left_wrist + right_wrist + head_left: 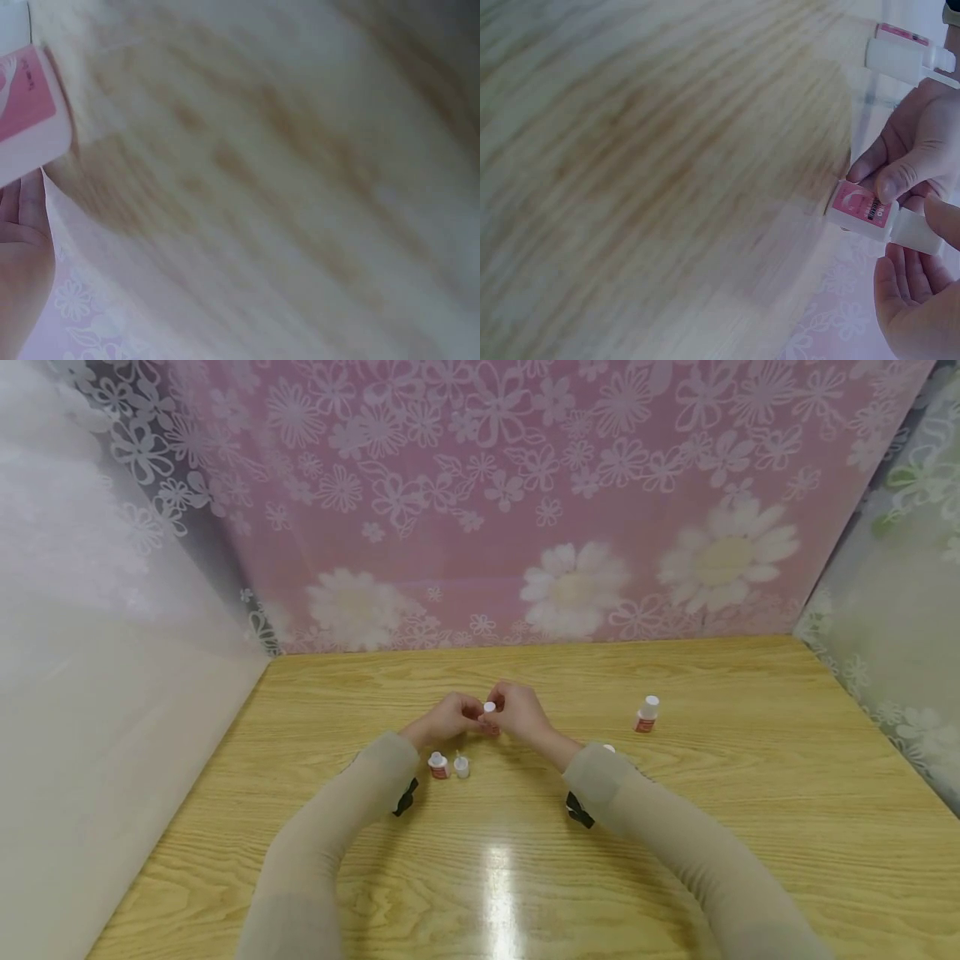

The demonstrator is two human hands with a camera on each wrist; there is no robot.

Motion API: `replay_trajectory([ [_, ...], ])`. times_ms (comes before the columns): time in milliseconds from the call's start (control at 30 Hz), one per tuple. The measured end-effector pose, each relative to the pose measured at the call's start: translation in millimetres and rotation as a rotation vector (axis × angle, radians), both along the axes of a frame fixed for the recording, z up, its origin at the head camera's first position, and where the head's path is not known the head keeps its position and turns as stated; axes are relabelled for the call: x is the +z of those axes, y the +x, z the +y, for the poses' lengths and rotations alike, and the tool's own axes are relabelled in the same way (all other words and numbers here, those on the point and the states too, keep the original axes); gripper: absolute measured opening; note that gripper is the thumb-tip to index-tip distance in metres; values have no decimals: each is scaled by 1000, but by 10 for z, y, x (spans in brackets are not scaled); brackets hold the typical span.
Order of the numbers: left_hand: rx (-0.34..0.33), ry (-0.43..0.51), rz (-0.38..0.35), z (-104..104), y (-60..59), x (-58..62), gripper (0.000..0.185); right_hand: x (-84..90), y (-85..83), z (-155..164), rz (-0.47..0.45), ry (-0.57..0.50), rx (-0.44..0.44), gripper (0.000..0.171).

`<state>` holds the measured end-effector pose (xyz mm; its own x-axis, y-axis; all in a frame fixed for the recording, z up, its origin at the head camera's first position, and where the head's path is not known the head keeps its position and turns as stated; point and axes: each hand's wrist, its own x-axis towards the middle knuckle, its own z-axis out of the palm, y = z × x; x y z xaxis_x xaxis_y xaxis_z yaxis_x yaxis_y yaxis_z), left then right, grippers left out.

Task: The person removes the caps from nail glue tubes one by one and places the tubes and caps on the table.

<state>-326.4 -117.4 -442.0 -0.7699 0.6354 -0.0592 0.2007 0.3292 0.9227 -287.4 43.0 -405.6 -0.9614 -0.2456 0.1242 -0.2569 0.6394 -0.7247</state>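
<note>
nearest me, my left sleeve [300, 860] and right sleeve [675, 827] lie to either side, with table [420, 893] wood between them: plenty of room on the near side. just past that, an open bottle [439, 767] stands near my left wrist, and right beside it a loose cap [461, 768], thin stick pointing up. a white top [609, 748] peeks out past my right sleeve, the rest hidden. and here's the one that counts: the held bottle [862, 211], straight ahead, right between my hands, neither hand nearer. its long axis is roughly upright, white cap [916, 232] uppermost. my left hand [448, 717] grips the body from the left, thumb on the pink label; my right hand [521, 714] pinches the cap from the right. whether the base touches the wood, i can't tell. off to the right, well apart, a capped bottle [647, 716] stands on my right hand's side. beyond, more wood, then the far edge and the pink curtain [465, 539].
</note>
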Motion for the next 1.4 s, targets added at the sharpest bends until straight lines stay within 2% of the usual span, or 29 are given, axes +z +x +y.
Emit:
replay_trajectory([
  [300,-32,-18,8,-10,1,-4,15,-9,36,7,55,0,10,15],
  [567,-53,20,-20,-18,7,-6,16,-10,21,19,63,-10,62,10],
  [833,-47,-19,-8,-10,11,4,18,13,35,46,27,-15,132,12],
  [867,-43,-28,-15,-5,36,41,18,9,33,48,22,-18,133,14],
  [1067,20,-59,-36,11,72,52,11,-9,20,56,-5,-45,104,29],
  [1100,27,-58,-32,8,51,17,10,-7,20,58,-4,-46,95,29],
  [1400,14,-54,-35,-2,33,21,11,9,31,70,7,-42,64,19],
])
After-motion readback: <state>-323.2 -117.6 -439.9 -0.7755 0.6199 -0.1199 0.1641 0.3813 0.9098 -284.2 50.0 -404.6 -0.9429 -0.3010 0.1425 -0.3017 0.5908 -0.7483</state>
